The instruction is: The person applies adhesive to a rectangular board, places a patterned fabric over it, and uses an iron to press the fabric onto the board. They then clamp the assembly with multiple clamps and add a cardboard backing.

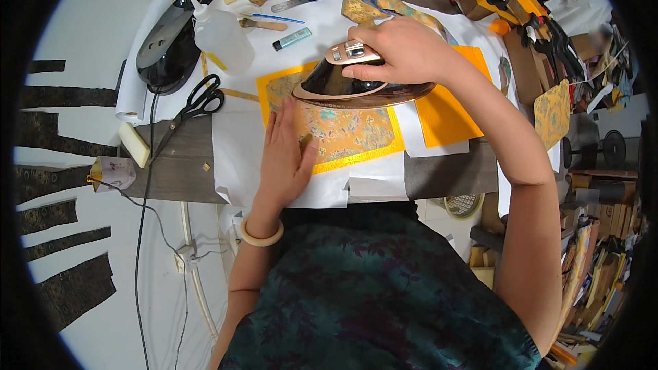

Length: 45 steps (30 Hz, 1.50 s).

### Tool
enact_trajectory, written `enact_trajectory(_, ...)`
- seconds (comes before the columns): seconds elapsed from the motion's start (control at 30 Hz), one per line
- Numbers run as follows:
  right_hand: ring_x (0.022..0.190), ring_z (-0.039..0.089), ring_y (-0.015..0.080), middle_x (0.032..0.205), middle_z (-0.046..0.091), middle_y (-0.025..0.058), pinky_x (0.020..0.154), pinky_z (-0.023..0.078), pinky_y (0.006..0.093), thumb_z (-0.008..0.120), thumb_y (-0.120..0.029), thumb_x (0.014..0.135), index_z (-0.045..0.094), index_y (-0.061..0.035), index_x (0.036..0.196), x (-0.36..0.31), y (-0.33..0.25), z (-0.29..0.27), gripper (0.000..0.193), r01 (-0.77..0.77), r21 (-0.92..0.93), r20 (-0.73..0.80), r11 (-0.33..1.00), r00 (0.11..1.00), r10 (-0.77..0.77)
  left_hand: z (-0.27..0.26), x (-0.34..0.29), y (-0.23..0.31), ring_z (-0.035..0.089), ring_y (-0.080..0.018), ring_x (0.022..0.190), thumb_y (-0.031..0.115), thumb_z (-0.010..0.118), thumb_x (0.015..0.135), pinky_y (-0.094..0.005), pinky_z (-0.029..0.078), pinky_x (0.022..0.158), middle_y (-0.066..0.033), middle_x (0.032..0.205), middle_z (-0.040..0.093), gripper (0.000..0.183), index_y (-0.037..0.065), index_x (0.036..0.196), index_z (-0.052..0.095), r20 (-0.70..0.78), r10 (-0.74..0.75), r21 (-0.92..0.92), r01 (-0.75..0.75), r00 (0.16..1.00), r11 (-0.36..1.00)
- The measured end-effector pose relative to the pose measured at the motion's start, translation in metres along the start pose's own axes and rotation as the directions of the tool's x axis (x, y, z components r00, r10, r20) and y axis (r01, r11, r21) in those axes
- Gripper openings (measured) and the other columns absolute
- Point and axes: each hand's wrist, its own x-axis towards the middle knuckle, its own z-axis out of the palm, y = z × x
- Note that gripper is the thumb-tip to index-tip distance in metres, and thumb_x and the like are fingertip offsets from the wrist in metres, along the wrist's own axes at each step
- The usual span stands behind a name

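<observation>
My right hand (408, 51) is closed round the handle of a dark clothes iron (321, 83) with copper-coloured trim. The iron lies over the upper part of a floral-patterned fabric panel (363, 130) with a bright yellow border, and hides some of it. On the panel's left edge my left hand (282, 161) lies flat with its fingers stretched out, close to the iron's tip. White paper (240, 137) is spread under the panel. To the right, partly below my right forearm, is a plain yellow sheet (445, 113).
Black scissors (195, 106), a translucent squeeze bottle (226, 41) and a black iron stand (168, 51) with a cord are on the left. Farther back lie a brush (266, 25), a small teal packet (292, 39), a metal ruler (291, 6) and folded patterned fabric (360, 7).
</observation>
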Motion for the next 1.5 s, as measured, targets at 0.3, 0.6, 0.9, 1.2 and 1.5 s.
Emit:
enact_trajectory(0.3, 0.079, 0.071, 0.0413, 0.079, 0.071, 0.0205, 0.073, 0.056, 0.0505, 0.063, -0.056, 0.096, 0.063, -0.0030, 0.113, -0.023, -0.033, -0.010, 0.056, -0.194, -0.014, 0.114, 0.981, 0.974, 0.194, 0.007, -0.003, -0.007, 0.020, -0.0396, 0.157, 0.007, 0.050, 0.101, -0.0460, 0.020, 0.126, -0.0251, 0.170, 0.016, 0.075, 0.000, 0.164, 0.010, -0.210, -0.185, -0.511, 0.054, 0.960, 0.858)
enact_trajectory(0.6, 0.108, 0.068, 0.0395, 0.120, 0.068, 0.0285, 0.097, 0.052, 0.0411, 0.064, -0.044, 0.094, 0.038, 0.0028, 0.150, -0.057, -0.033, 0.001, 0.077, -0.556, 0.619, 0.287, 0.555, 0.818, 0.499, -0.002, -0.003, -0.005, 0.029, -0.0416, 0.153, 0.012, 0.055, 0.100, -0.0454, 0.032, 0.121, -0.0267, 0.165, 0.024, 0.062, -0.001, 0.156, 0.032, -0.141, -0.140, -0.378, 0.078, 0.980, 0.923)
enact_trajectory(0.9, 0.060, 0.063, 0.0117, 0.067, 0.066, 0.0074, 0.059, 0.052, 0.0265, 0.055, -0.061, 0.102, 0.074, 0.0017, 0.109, -0.045, 0.015, -0.006, 0.067, -0.537, 0.691, -0.009, 0.483, 0.662, 0.750, -0.004, -0.002, 0.002, 0.041, -0.0430, 0.145, 0.013, 0.061, 0.098, -0.0441, 0.042, 0.114, -0.0248, 0.161, 0.034, 0.052, -0.001, 0.147, 0.048, -0.130, -0.161, -0.328, 0.111, 0.978, 0.938)
enact_trajectory(1.2, 0.083, 0.064, 0.0156, 0.089, 0.071, 0.0059, 0.080, 0.053, 0.0330, 0.074, -0.015, 0.093, 0.072, -0.0042, 0.104, -0.022, 0.110, 0.083, 0.016, -0.484, 0.485, 0.171, 0.728, 0.869, 0.464, -0.002, -0.002, 0.002, 0.043, -0.0438, 0.143, 0.011, 0.063, 0.097, -0.0466, 0.040, 0.116, -0.0250, 0.158, 0.039, 0.048, -0.001, 0.142, 0.052, -0.141, -0.152, -0.238, 0.115, 0.978, 0.964)
enact_trajectory(1.5, 0.078, 0.066, 0.0174, 0.083, 0.073, 0.0061, 0.074, 0.053, 0.0336, 0.073, -0.030, 0.091, 0.077, -0.0045, 0.089, 0.003, 0.126, 0.080, 0.026, -0.421, 0.548, 0.225, 0.723, 0.906, 0.358, -0.001, -0.003, 0.003, 0.045, -0.0440, 0.141, 0.011, 0.064, 0.096, -0.0467, 0.040, 0.116, -0.0251, 0.157, 0.041, 0.042, -0.002, 0.135, 0.057, -0.154, -0.168, -0.219, 0.132, 0.974, 0.967)
